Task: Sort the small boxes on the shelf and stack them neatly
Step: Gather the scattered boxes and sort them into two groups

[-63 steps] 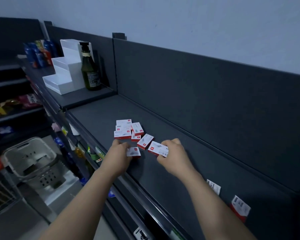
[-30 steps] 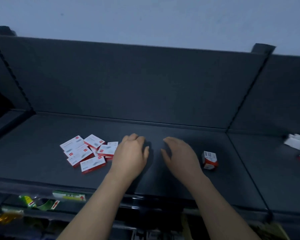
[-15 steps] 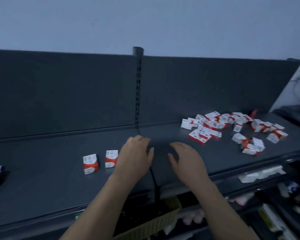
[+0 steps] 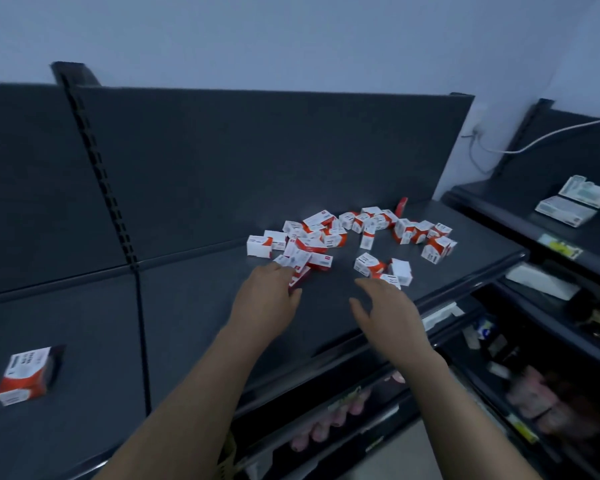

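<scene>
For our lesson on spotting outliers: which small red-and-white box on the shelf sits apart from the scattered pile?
The lone box at the far left, past the shelf seam; all others lie in the pile at right.

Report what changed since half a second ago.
Both hands moved right to the pile of boxes: the left hand now touches its near edge, the right hand hovers open beside the small cluster. Nothing gripped yet. The pile of boxes stays unsorted.
</scene>
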